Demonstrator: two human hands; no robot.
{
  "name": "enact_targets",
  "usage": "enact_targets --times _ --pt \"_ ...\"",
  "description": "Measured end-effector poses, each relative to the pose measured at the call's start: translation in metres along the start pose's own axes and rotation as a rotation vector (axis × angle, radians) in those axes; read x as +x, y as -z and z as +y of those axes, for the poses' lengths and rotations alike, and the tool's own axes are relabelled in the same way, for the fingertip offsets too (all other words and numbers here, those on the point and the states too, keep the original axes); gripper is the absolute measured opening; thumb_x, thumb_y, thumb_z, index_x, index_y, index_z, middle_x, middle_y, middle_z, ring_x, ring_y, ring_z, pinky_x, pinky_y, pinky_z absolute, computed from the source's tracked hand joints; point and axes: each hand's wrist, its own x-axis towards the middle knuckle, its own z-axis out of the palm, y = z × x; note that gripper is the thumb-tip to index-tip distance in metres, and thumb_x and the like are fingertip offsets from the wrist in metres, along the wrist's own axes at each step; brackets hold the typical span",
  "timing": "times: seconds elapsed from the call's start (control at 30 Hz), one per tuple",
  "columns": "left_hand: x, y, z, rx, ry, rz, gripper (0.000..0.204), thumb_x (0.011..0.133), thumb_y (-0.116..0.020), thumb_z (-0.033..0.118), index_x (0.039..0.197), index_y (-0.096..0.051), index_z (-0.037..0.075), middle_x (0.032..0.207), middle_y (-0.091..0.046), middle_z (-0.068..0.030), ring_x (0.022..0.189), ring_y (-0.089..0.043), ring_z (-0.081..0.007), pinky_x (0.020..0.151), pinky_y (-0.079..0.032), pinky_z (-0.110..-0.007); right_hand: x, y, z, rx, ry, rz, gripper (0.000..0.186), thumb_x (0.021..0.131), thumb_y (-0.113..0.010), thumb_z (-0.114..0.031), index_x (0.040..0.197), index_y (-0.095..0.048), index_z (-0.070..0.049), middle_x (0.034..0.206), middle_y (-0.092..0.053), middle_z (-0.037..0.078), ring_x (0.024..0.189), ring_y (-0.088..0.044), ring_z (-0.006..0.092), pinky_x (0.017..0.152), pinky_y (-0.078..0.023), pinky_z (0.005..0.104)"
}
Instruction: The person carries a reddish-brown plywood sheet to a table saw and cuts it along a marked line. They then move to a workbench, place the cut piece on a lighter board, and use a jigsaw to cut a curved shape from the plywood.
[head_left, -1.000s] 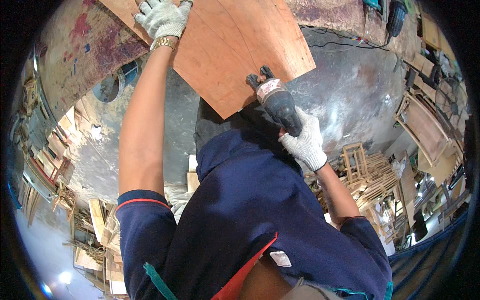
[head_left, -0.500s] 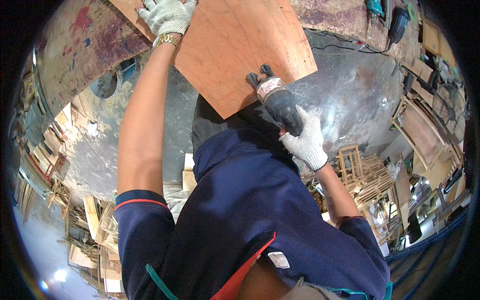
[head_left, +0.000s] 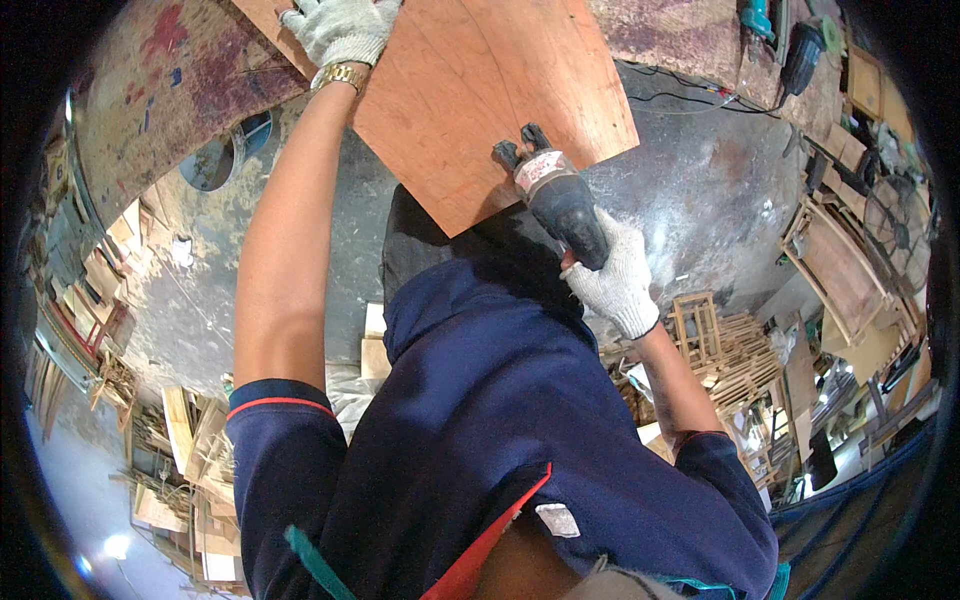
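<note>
A flat reddish-brown wooden board (head_left: 440,110) lies at the top of the view, with one corner pointing toward my body. My left hand (head_left: 343,32), in a white knit glove, is pressed flat on its left part, fingers apart. In my right hand (head_left: 622,285), gloved the same way, is the rear of a power tool (head_left: 568,212) with a rounded black body and a pale label band. Its two-pronged black front is over the board near the close edge. Where the tool meets the wood is hidden.
A paint-stained work table (head_left: 180,90) spans the far side. Another blue-black power tool (head_left: 802,60) and black cables (head_left: 690,98) lie at the far right. Stacked wood strips (head_left: 735,350), a fan (head_left: 897,215) and offcuts (head_left: 195,430) stand around the grey floor (head_left: 690,190).
The board and my left hand have shifted very slightly to the right in the view. My right hand and the tool have barely moved, a touch farther from my body.
</note>
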Motion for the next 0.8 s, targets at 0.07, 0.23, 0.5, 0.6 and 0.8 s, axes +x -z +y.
enact_targets --times 0.07,0.23,0.5,0.6,0.8 --pt "0.000 0.001 0.001 -0.002 0.005 0.002 0.066 0.084 -0.066 0.054 0.133 -0.056 0.011 0.136 -0.054 -0.0142 0.134 -0.044 -0.0339 0.111 -0.033 -0.057 0.002 0.000 -0.002 0.037 -0.021 -0.014 0.042 0.069 -0.074 -0.016 0.108 -0.067 -0.002 0.087 -0.071 0.024 0.085 -0.071 0.0430 0.076 -0.056 0.0444" --pt "0.002 0.011 0.004 0.013 0.017 -0.073 0.065 0.083 -0.066 0.053 0.132 -0.057 0.011 0.134 -0.055 -0.0140 0.133 -0.045 -0.0334 0.110 -0.034 -0.056 0.003 -0.001 0.000 0.060 0.014 0.002 0.041 0.069 -0.074 -0.015 0.108 -0.067 -0.002 0.086 -0.071 0.023 0.084 -0.071 0.0429 0.076 -0.056 0.0438" --pt "-0.001 0.006 0.002 0.026 -0.004 -0.023 0.067 0.082 -0.069 0.053 0.133 -0.057 0.011 0.134 -0.055 -0.0140 0.133 -0.045 -0.0333 0.111 -0.034 -0.056 0.006 0.002 -0.006 0.033 0.005 -0.011 0.041 0.069 -0.074 -0.016 0.106 -0.067 -0.002 0.085 -0.071 0.023 0.084 -0.070 0.0439 0.076 -0.055 0.0451" --pt "-0.002 0.009 0.000 0.004 0.027 -0.055 0.068 0.082 -0.069 0.053 0.134 -0.056 0.011 0.135 -0.054 -0.0142 0.133 -0.045 -0.0338 0.111 -0.033 -0.057 0.009 0.003 -0.007 0.000 0.010 -0.026 0.041 0.069 -0.074 -0.017 0.106 -0.067 -0.002 0.084 -0.070 0.024 0.084 -0.070 0.0443 0.076 -0.055 0.0455" --pt "0.007 -0.006 0.012 -0.022 -0.039 0.019 0.068 0.083 -0.067 0.054 0.134 -0.057 0.010 0.141 -0.052 -0.0146 0.137 -0.042 -0.0354 0.114 -0.030 -0.058 0.011 -0.003 -0.009 0.011 -0.012 0.019 0.038 0.070 -0.073 -0.014 0.105 -0.067 -0.001 0.082 -0.071 0.021 0.080 -0.071 0.0380 0.074 -0.055 0.0427"
